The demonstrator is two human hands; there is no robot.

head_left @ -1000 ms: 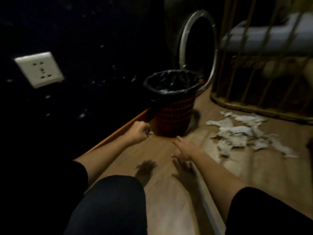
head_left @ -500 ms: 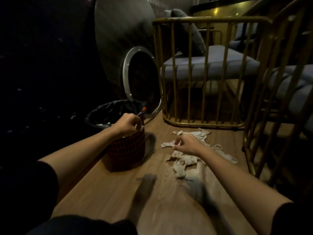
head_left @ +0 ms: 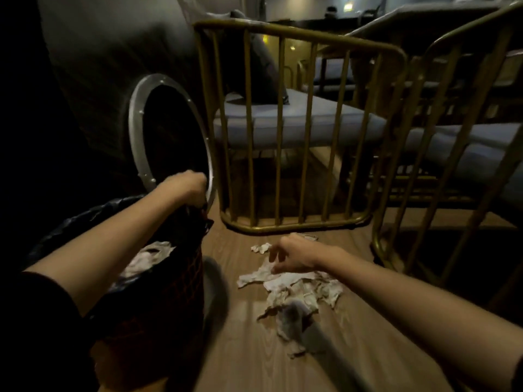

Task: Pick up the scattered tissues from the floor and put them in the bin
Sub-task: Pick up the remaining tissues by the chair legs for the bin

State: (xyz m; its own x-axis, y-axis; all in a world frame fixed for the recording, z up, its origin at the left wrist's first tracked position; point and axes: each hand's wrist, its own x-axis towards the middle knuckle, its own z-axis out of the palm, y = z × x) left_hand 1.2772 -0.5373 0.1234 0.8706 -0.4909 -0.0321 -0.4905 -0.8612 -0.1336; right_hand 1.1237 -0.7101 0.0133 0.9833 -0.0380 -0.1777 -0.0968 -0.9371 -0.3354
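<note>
Midway: some paper already lies in the bin [head_left: 158, 301], its rim gripped by the left hand [head_left: 189, 185]; the right hand [head_left: 294, 257], fingers spread, hovers over the remaining tissues [head_left: 294, 290].

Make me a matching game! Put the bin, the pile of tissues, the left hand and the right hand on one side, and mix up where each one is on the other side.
Things:
1. bin
2. pile of tissues
3. left hand
4. right hand

Places:
A. reaching down over the tissues on the floor
B. spread on the wooden floor in front of the gold chair
C. gripping the far rim of the bin
D. standing on the floor to the left, with black liner and tissues inside

Pairs: 1-D, 2-B, 3-C, 4-A
</note>
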